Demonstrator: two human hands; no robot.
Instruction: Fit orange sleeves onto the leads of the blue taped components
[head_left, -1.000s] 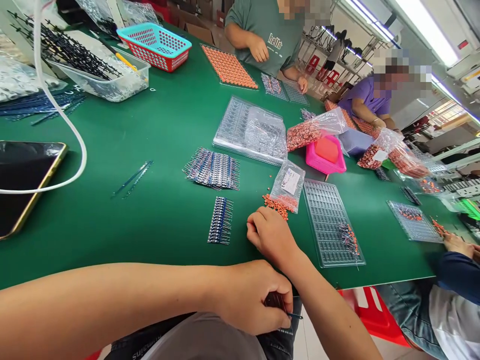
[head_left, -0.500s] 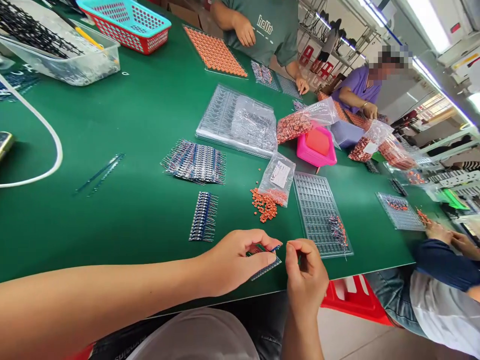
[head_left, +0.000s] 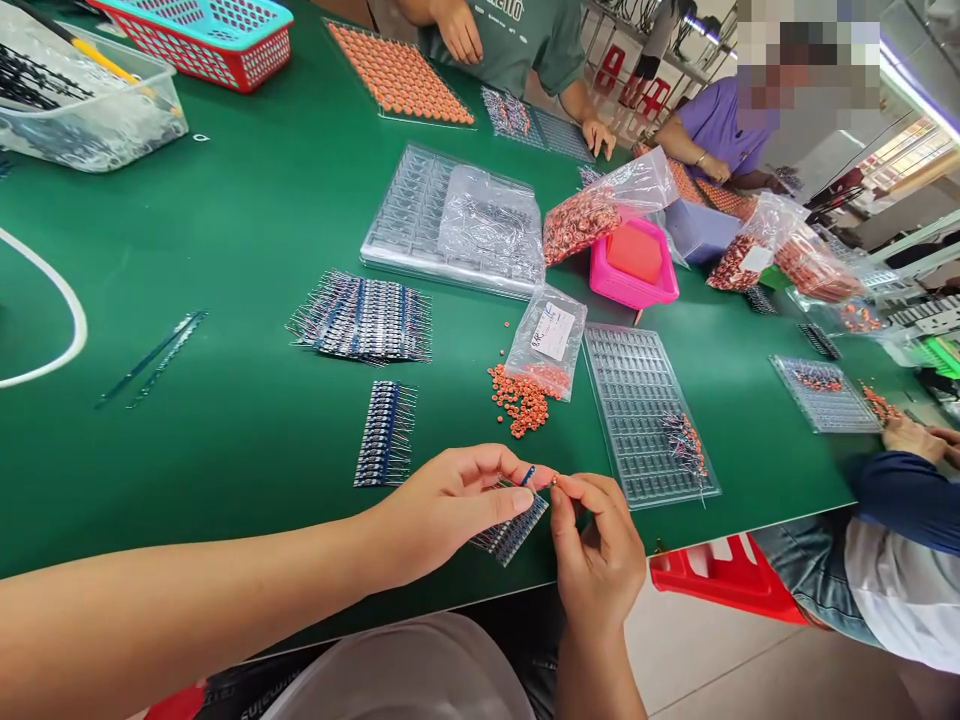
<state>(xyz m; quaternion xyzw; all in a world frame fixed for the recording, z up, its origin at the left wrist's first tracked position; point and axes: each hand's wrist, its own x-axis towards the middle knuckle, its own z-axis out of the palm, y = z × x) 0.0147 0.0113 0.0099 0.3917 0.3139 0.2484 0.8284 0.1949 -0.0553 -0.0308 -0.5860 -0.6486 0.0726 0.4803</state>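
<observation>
My left hand (head_left: 450, 505) is closed on a strip of blue taped components (head_left: 514, 530) just above the green table's near edge, with one blue part pinched at its fingertips. My right hand (head_left: 596, 550) is pinched on a tiny orange bead (head_left: 554, 481) and meets the left fingertips. A loose pile of orange beads (head_left: 517, 400) lies just beyond, beside a small labelled bag (head_left: 546, 342). To the right lies a clear compartment tray (head_left: 645, 415) with a few finished parts (head_left: 684, 442) in it.
More blue component strips (head_left: 384, 432) and a larger bundle (head_left: 364, 318) lie to the left. Stacked clear trays (head_left: 420, 215), a pink bin (head_left: 634, 272), bags of orange parts (head_left: 592, 215) and baskets stand farther back. Other people work at the far and right sides.
My left hand rose from my lap onto the table edge with the strip. My right hand left the bead pile and came to meet it, holding a bead. The view tilted down.
</observation>
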